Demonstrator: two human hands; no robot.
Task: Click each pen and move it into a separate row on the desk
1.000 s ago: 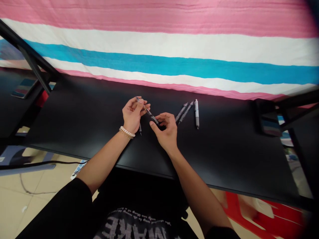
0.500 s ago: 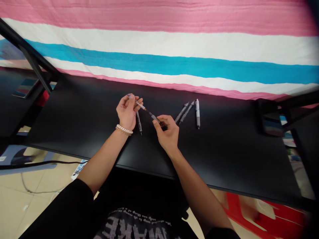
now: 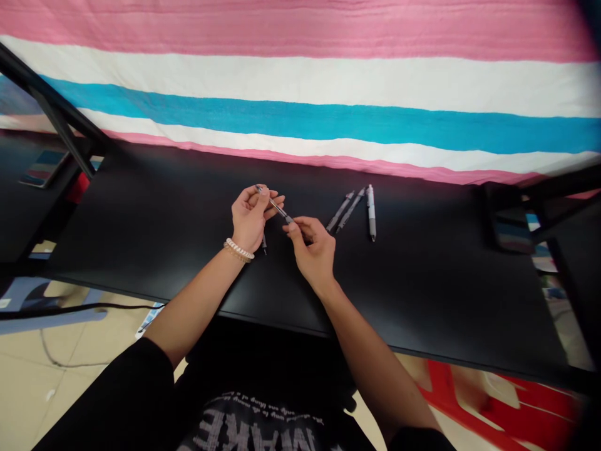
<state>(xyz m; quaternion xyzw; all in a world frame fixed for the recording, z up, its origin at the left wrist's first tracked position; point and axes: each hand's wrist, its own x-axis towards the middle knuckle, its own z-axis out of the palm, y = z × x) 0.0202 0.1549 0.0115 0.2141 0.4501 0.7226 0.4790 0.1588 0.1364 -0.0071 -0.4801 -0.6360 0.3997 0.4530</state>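
Note:
My left hand (image 3: 250, 220), with pale beaded bracelets at its wrist, pinches the upper barrel of a slim pen (image 3: 278, 210) between thumb and fingers. My right hand (image 3: 315, 252) closes on the grey grip end of that same pen, which slants down to the right over the table. The two parts appear to meet between my hands. Beneath my left hand lies another pen (image 3: 264, 246), mostly hidden. To the right of my right hand rest two grey pens (image 3: 340, 212) side by side, and a white pen with a grey grip (image 3: 371, 214).
The black table (image 3: 436, 282) stretches across the view. A striped cloth (image 3: 300, 81) hangs behind it. A dark phone-like object (image 3: 511, 228) is at the right end, with black metal frame bars (image 3: 63, 128) at the left. A red stool (image 3: 507, 401) stands below.
My left hand has moved right and slightly down toward my right hand. The gap between the pen's barrel and grip, where a thin inner part showed, has closed up.

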